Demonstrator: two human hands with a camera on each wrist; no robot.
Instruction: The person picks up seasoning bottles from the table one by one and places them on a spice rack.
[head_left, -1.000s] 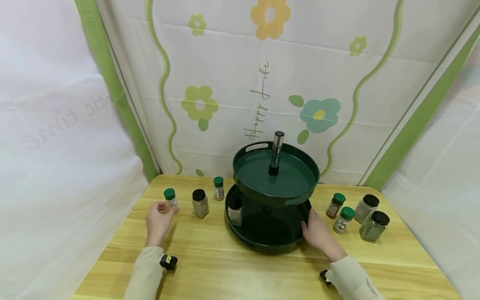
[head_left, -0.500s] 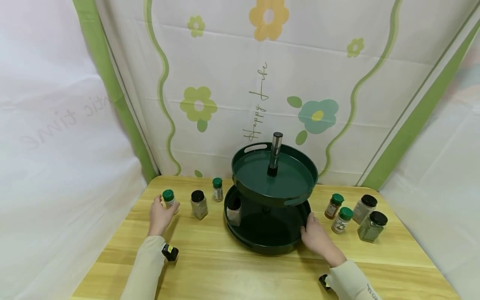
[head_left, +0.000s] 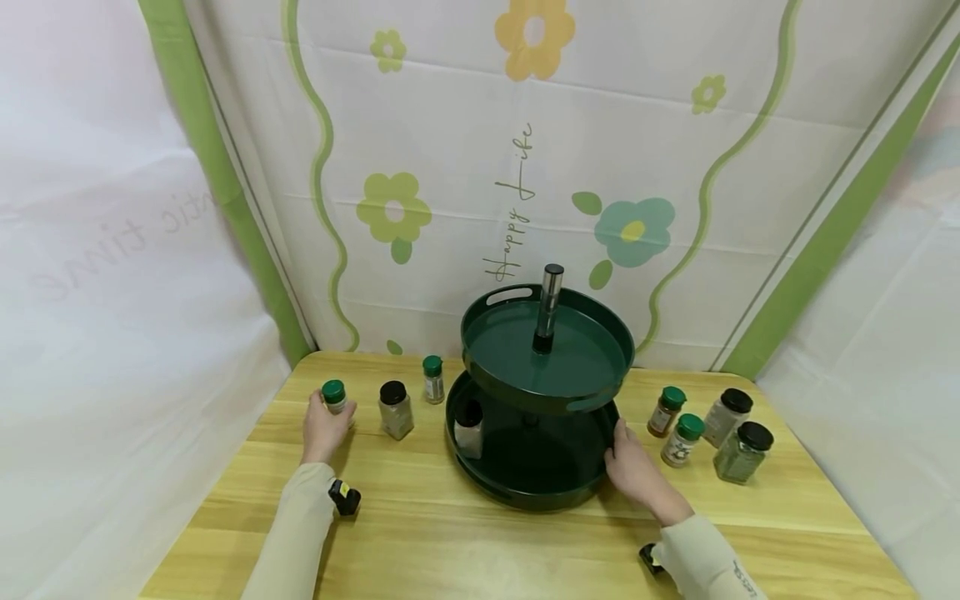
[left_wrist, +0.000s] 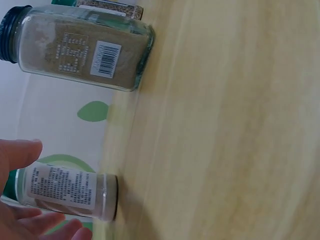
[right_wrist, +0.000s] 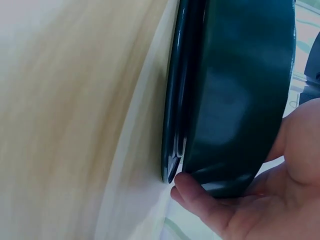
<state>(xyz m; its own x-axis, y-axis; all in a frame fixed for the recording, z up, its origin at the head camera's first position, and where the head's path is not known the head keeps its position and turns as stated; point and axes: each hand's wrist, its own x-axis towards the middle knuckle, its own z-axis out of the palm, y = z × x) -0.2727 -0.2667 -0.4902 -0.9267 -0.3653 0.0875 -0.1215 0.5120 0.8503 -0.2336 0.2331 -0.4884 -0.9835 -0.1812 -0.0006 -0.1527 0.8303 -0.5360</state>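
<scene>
My left hand (head_left: 324, 431) is around a small spice jar (head_left: 334, 396) with a green cap, at the table's left. In the left wrist view, the thumb stands slightly apart from this labelled spice jar (left_wrist: 65, 189), and the fingers lie along its other side. My right hand (head_left: 636, 468) grips the side of the lower tray (head_left: 517, 498) of a dark green two-tier turntable. Seen from the right wrist, thumb and fingers span the tray wall (right_wrist: 235, 100). A black-capped spice jar (head_left: 469, 435) stands inside the lower tray, partly shaded by the upper tray (head_left: 577, 358).
Right of my left hand stand a black-capped jar (head_left: 396, 412) and a green-capped jar (head_left: 433, 382). Beyond my right hand are two green-capped jars (head_left: 681, 442) and two black-capped jars (head_left: 742, 454). A printed curtain (head_left: 420, 108) hangs behind the wooden table (head_left: 450, 558).
My left hand has moved from the near side of the green-capped spice jar, its fingers spreading and coming around it. The right hand stays on the lower tray.
</scene>
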